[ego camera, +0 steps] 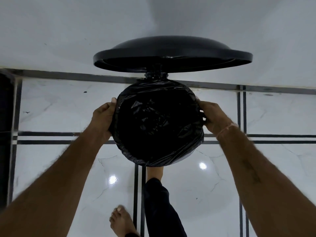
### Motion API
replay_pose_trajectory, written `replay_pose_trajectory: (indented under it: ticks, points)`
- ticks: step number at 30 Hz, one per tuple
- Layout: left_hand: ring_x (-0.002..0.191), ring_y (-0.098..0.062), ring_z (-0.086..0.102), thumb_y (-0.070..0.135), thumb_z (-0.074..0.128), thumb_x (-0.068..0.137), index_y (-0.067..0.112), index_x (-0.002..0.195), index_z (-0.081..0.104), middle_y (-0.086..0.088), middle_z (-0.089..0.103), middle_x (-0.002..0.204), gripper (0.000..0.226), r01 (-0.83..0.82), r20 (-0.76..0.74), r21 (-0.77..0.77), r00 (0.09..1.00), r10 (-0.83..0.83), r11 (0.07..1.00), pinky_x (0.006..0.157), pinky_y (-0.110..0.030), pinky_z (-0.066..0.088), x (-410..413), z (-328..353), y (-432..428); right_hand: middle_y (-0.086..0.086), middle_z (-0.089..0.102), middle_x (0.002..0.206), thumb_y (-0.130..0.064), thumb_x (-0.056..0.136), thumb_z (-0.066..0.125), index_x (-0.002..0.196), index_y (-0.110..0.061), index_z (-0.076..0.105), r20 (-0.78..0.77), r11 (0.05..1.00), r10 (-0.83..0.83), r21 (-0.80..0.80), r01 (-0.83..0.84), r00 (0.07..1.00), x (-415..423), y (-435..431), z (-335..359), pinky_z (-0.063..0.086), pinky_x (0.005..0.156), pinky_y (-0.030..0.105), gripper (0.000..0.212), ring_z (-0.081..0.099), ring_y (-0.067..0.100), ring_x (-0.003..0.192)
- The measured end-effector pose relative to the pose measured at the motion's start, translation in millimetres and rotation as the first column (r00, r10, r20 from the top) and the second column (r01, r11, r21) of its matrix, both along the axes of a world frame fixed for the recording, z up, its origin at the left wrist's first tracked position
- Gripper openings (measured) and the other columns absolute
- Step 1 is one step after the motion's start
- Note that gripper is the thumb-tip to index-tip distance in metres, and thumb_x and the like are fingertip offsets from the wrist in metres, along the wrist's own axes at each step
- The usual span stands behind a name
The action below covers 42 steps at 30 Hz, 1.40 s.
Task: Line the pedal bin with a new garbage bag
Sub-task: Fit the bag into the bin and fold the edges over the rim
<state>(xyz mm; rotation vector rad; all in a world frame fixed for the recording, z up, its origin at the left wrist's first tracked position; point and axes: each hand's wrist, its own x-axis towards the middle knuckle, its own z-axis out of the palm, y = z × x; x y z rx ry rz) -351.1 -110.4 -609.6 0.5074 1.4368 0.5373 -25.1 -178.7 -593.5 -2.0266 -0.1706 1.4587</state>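
Note:
The round pedal bin [200,115] stands on the floor against the wall, seen from above. Its black lid [172,53] is raised on the rear hinge. A black garbage bag [159,124] sits inside, its edge folded over the rim all around, crumpled plastic showing in the middle. My left hand [102,117] grips the bag's folded edge at the left side of the rim. My right hand [213,117] holds the bag at the right side of the rim. The pedal is hidden under the bin, where my right foot reaches.
White marble floor tiles [59,108] with dark stripe borders surround the bin. A white wall [68,31] rises behind it. A dark object [6,117] stands at the far left edge. My bare left foot [121,221] stands near the bottom; my dark-trousered right leg [159,202] reaches toward the bin's base.

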Motion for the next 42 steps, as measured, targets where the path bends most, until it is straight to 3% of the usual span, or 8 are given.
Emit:
replay_pose_trajectory:
  ticks: [5, 12, 15, 18, 24, 30, 36, 42]
  points:
    - [0.072, -0.012, 0.069, 0.041, 0.057, 0.101, 0.023, 0.077, 0.077, 0.006, 0.075, 0.076, 0.036, 0.039, 0.008, 0.021, 0.999, -0.039, 0.999, 0.070, -0.027, 0.054, -10.7, -0.5, -12.8, 0.001, 0.071, 0.079, -0.010, 0.099, 0.065, 0.093, -0.012, 0.070, 0.051, 0.993, 0.038, 0.109, -0.044, 0.998, 4.4, -26.6, 6.9, 0.053, 0.063, 0.025, 0.008, 0.064, 0.019, 0.077]
    - [0.066, -0.020, 0.057, 0.041, 0.053, 0.103, 0.022, 0.089, 0.068, 0.002, 0.069, 0.073, 0.028, 0.117, -0.021, 0.073, 0.993, -0.116, 0.990, 0.056, -0.028, 0.043, -16.8, 2.3, -16.4, -0.002, 0.076, 0.118, -0.059, 0.097, 0.057, 0.121, -0.007, 0.072, 0.020, 0.990, 0.115, 0.077, -0.116, 0.993, -4.3, -37.2, 17.9, 0.049, 0.097, 0.042, 0.059, 0.067, 0.017, 0.108]
    - [0.088, -0.024, 0.062, 0.062, 0.045, 0.099, 0.019, 0.103, 0.071, -0.008, 0.069, 0.099, 0.051, 0.195, 0.018, 0.084, 0.980, -0.197, 0.977, 0.073, -0.039, 0.047, -19.4, 6.6, -19.6, -0.001, 0.077, 0.113, -0.055, 0.099, 0.057, 0.119, -0.010, 0.074, -0.029, 0.989, 0.125, 0.077, -0.122, 0.992, -5.7, -38.9, 18.5, 0.054, 0.088, 0.041, 0.053, 0.068, 0.018, 0.101]
    - [0.078, -0.010, 0.065, 0.049, 0.037, 0.106, 0.021, 0.096, 0.068, 0.008, 0.072, 0.085, 0.044, 0.219, -0.048, 0.081, 0.975, -0.216, 0.972, 0.068, -0.030, 0.048, -16.7, 7.6, -23.6, -0.006, 0.078, 0.095, -0.045, 0.104, 0.054, 0.107, -0.013, 0.075, -0.067, 0.986, 0.115, 0.133, -0.105, 0.991, -7.5, -36.1, 17.3, 0.053, 0.072, 0.028, 0.038, 0.069, 0.011, 0.089]
    - [0.110, -0.017, 0.068, 0.046, 0.039, 0.107, 0.025, 0.106, 0.073, 0.006, 0.077, 0.106, 0.040, 0.074, 0.036, -0.139, 0.997, -0.070, 0.987, 0.095, -0.036, 0.049, -4.6, 11.4, -22.5, 0.004, 0.078, 0.093, -0.014, 0.108, 0.049, 0.105, -0.005, 0.069, -0.186, 0.964, -0.008, 0.260, 0.057, 0.983, -8.1, -29.8, 7.5, 0.061, 0.078, 0.027, 0.022, 0.074, 0.017, 0.089]
    - [0.119, -0.025, 0.064, 0.045, 0.040, 0.105, 0.026, 0.117, 0.072, 0.000, 0.073, 0.124, 0.039, -0.003, 0.119, -0.168, 0.993, 0.023, 0.986, 0.077, -0.040, 0.052, -14.3, 6.2, -37.9, -0.001, 0.080, 0.102, -0.046, 0.099, 0.062, 0.101, -0.014, 0.078, -0.142, 0.991, -0.110, 0.065, 0.120, 0.984, -14.8, -39.9, 3.2, 0.057, 0.088, 0.034, 0.036, 0.071, 0.017, 0.103]
    - [0.108, -0.025, 0.068, 0.045, 0.046, 0.103, 0.027, 0.102, 0.075, 0.002, 0.076, 0.112, 0.034, -0.011, 0.041, -0.146, 0.999, 0.017, 0.989, 0.068, -0.036, 0.051, -10.3, 5.6, -39.1, 0.004, 0.078, 0.084, -0.003, 0.104, 0.052, 0.089, -0.006, 0.072, -0.171, 0.935, -0.102, 0.319, 0.153, 0.980, -6.5, -33.1, -2.8, 0.060, 0.079, 0.029, 0.026, 0.074, 0.016, 0.080]
    - [0.098, -0.024, 0.067, 0.046, 0.047, 0.103, 0.022, 0.097, 0.068, -0.001, 0.072, 0.105, 0.033, -0.019, -0.024, -0.055, 1.000, 0.018, 0.998, 0.078, -0.040, 0.054, -9.8, 8.9, -42.0, 0.001, 0.080, 0.093, -0.041, 0.100, 0.062, 0.092, -0.008, 0.076, -0.004, 0.987, 0.004, 0.162, -0.003, 1.000, -9.1, -40.1, 4.5, 0.057, 0.077, 0.027, 0.037, 0.073, 0.013, 0.090]
